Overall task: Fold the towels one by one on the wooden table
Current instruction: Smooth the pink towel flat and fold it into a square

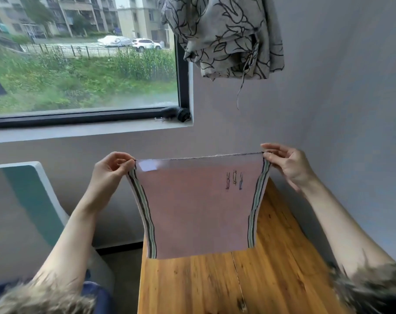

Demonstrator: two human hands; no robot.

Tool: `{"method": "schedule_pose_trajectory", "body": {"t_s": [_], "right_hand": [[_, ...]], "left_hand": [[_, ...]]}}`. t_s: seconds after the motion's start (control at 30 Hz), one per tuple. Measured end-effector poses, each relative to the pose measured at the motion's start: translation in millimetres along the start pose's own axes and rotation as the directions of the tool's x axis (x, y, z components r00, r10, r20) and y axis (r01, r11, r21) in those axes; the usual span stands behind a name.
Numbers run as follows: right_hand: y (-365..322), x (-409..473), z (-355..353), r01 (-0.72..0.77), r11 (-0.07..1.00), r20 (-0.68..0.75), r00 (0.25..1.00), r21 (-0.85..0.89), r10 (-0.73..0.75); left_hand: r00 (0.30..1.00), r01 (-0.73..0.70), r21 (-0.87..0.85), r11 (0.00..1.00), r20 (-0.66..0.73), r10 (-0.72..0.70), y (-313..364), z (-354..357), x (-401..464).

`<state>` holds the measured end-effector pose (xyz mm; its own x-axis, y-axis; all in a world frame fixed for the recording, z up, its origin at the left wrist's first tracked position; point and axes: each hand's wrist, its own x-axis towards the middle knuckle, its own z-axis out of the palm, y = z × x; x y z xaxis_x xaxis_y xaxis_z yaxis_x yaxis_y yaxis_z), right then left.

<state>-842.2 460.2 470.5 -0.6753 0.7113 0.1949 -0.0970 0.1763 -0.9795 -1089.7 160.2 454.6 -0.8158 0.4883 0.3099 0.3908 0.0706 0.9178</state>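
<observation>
Towel (199,207), pink with striped side bands, hangs upright above wooden table (271,279); left hand (112,175) and right hand (285,166) each pinch a top corner, pulled apart; judged: spread taut so it lies flat for folding.

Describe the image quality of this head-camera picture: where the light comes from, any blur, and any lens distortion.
Head view: daylight comes through the black-framed window; the pink striped-edged towel looks soft and slightly smeared, with a pale washed-out patch near the left hand; the wide angle bends the towel's sides and the grey wall; the furry cuffs at the bottom corners are blurred.
</observation>
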Motion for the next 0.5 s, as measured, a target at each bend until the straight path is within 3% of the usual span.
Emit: {"method": "schedule_pose_trajectory", "body": {"t_s": [0.07,0.17,0.23,0.33,0.4,0.5], "right_hand": [[0,3,0,0.054,0.94,0.023,0.999,-0.335,-0.049],[1,4,-1,0.113,0.72,0.187,0.982,-0.685,0.024],[3,2,-1,0.122,0.667,0.217,0.974,-0.735,0.06],[5,1,3,0.166,0.649,0.156,0.985,-0.742,-0.073],[9,2,6,0.193,0.584,0.206,0.978,-0.789,-0.044],[17,6,4,0.178,0.587,0.19,0.981,-0.789,-0.042]], "left_hand": [[0.999,-0.01,0.082,0.997,0.047,0.006,-3,-3,2],[0.992,-0.042,0.255,0.966,0.128,0.009,-11,-6,4],[0.992,-0.053,0.306,0.95,0.127,0.015,-17,-6,2],[0.993,-0.073,0.317,0.946,0.113,0.039,-20,-2,0],[0.987,-0.054,0.349,0.935,0.161,-0.003,-23,0,0],[0.98,-0.029,0.379,0.925,0.195,-0.049,-30,1,0]]}}
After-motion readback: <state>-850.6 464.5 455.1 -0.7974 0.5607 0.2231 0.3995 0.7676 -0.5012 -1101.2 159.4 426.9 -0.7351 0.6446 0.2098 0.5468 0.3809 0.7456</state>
